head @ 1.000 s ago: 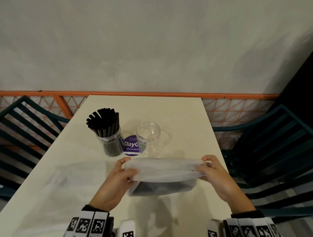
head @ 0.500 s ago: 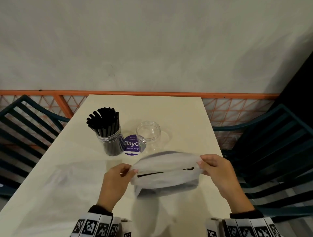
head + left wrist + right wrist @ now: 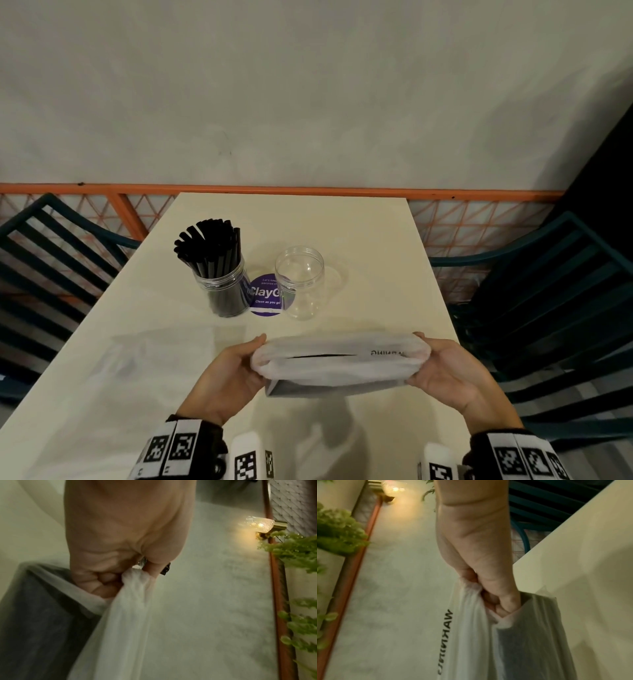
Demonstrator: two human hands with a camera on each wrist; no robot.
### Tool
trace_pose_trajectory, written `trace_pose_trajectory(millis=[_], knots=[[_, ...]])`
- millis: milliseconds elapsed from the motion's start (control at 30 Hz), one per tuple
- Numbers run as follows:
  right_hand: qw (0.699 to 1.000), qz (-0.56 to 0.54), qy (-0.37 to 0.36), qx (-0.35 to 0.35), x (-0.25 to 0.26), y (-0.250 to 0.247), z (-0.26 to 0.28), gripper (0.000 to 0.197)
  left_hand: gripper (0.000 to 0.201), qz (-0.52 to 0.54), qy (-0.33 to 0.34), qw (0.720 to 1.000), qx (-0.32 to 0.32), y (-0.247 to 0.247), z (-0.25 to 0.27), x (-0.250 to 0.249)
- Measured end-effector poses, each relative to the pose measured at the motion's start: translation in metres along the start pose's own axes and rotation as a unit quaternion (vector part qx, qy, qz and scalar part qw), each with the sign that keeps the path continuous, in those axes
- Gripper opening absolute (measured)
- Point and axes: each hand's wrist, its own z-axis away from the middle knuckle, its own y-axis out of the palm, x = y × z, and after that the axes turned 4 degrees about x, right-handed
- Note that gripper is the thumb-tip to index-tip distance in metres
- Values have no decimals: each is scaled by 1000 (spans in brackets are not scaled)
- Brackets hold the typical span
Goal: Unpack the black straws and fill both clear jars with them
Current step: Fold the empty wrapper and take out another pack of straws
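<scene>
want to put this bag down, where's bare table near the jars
Bare table lies right of the empty jar and behind both jars. It is crowded between the full jar and the empty one, where the purple sticker sits. Both hands hold the bag.

a: dim, warm light all round. the wall lamp glares yellow beyond the left hand, blooming on the wall.
b: soft shadows fall on the table under both hands. wrist views are smeared; the bag is blurred, and the head view bends at its edges.
</scene>
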Motion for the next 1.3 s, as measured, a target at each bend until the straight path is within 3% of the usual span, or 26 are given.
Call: trace_pose_trajectory(millis=[100,200,267,333,433,533,600,633,667,767,833,967,1167,1200,1300], knots=[[1000,16,-1,5,-3,-5,-1,45,41,-49,1,999,8,3,0,2],[998,43,-35,39,-7,-3,2,19,73,-97,28,995,-10,1,-2,3],[987,143,-77,-5,-12,-9,-2,43,71,-199,35,978,-49,1,-1,5],[948,284,-112,-92,-14,-5,-5,46,58,-296,41,950,-95,5,-1,9],[888,398,-141,-182,-16,-4,-11,33,40,-377,78,903,-190,4,-5,19],[818,501,-179,-218,-17,-8,-9,12,35,-491,133,822,-257,-3,-4,22],[798,527,-188,-226,-18,-11,-5,8,29,-562,144,771,-262,-8,-2,21],[796,531,-184,-223,-19,-12,-5,7,25,-576,132,765,-258,-10,-1,20],[797,536,-176,-218,-20,-13,-5,8,26,-569,115,777,-244,-12,-2,19],[824,523,-146,-163,-26,-12,-10,13,28,-414,69,896,-143,-13,-4,19],[861,474,-129,-129,-28,-8,-11,13,20,-308,43,945,-100,-5,-3,20],[930,346,-83,-93,-28,-10,-13,15,19,-264,21,959,-104,-1,2,14],[989,135,-15,-53,-20,-26,-16,16,21,-198,-44,976,-81,-7,6,4],[994,101,3,-38,-17,-26,-14,19,19,-178,-57,980,-72,-8,7,3],[999,26,33,10,-10,-30,-9,57,15,-137,-87,985,-53,-7,10,1]])
